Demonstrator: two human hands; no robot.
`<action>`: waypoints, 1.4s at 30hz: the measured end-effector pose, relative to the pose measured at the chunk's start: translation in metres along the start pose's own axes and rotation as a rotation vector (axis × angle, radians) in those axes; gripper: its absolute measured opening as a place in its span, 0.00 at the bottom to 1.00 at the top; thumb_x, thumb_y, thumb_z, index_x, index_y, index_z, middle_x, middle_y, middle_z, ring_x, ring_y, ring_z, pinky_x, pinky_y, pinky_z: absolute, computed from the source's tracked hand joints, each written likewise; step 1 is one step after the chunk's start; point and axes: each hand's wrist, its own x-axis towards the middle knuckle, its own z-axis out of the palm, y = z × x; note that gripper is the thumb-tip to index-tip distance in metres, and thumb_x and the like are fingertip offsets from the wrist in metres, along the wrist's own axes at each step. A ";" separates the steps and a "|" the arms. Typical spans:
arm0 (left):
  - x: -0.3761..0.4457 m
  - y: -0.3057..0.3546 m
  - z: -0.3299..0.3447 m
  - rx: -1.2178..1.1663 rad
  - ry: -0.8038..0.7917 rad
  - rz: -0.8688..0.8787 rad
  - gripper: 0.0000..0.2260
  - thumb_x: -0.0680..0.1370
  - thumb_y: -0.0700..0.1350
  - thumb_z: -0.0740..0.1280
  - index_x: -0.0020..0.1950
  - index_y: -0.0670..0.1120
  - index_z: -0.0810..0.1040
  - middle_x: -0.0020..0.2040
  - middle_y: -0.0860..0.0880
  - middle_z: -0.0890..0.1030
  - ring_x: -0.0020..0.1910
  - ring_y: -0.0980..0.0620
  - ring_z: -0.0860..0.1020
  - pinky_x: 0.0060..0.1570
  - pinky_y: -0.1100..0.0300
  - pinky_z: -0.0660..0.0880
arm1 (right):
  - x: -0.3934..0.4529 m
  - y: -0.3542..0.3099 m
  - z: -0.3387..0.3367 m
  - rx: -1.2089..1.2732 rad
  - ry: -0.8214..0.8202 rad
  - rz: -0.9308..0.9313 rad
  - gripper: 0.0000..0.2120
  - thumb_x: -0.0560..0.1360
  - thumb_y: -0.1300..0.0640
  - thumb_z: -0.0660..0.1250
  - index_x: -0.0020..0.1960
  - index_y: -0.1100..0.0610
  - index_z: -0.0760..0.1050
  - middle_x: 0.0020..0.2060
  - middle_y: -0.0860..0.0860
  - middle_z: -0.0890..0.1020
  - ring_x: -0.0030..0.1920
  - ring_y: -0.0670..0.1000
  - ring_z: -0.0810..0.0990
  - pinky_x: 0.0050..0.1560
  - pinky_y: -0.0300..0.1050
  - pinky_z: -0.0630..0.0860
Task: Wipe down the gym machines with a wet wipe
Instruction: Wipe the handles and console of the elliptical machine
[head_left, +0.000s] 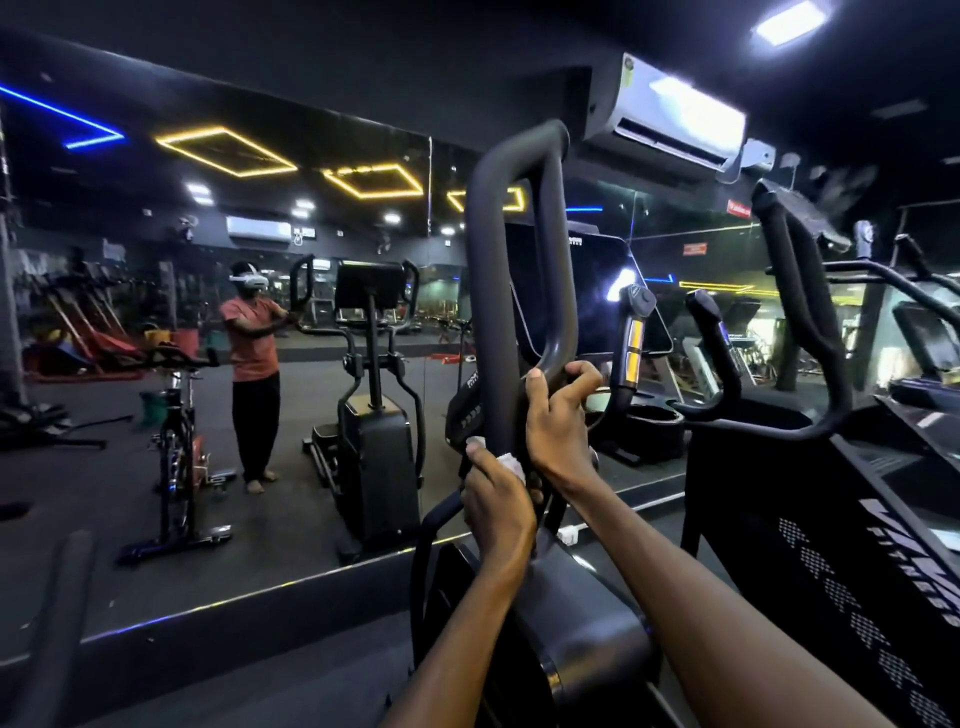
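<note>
Hands grip upright handle loop (519, 249): left (498, 509) clutching wipe (511, 464), right (558, 421) bare

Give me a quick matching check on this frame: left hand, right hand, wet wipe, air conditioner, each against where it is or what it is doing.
Things:
1. left hand
2. right hand
3. wet wipe
4. air conditioner

States:
A. mounted high above the mirror
B. grips the loop handle's lower bend bare
C. bunched white against the handle
D. holds the wipe to the handle

Pairs: 1-D, 2-B, 3-C, 4-A
</note>
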 end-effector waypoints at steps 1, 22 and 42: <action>0.004 0.011 0.003 0.017 0.039 0.028 0.33 0.83 0.60 0.43 0.39 0.40 0.78 0.38 0.43 0.82 0.47 0.41 0.81 0.53 0.45 0.77 | 0.000 -0.001 -0.004 -0.023 -0.031 -0.003 0.14 0.83 0.49 0.58 0.57 0.50 0.53 0.47 0.56 0.78 0.43 0.56 0.78 0.47 0.48 0.69; 0.066 0.058 -0.029 -0.513 -0.490 -0.233 0.43 0.77 0.72 0.42 0.62 0.38 0.76 0.53 0.36 0.82 0.50 0.43 0.82 0.54 0.51 0.79 | -0.018 -0.044 -0.027 -0.834 -0.395 -0.776 0.12 0.78 0.48 0.64 0.58 0.52 0.76 0.49 0.51 0.76 0.50 0.56 0.80 0.40 0.48 0.71; 0.056 0.057 -0.008 0.189 -0.112 0.504 0.18 0.85 0.46 0.50 0.70 0.43 0.72 0.58 0.43 0.80 0.60 0.43 0.77 0.55 0.53 0.70 | 0.034 -0.081 -0.032 -0.554 -0.481 -0.476 0.06 0.73 0.60 0.72 0.39 0.55 0.85 0.31 0.47 0.84 0.34 0.39 0.80 0.37 0.29 0.72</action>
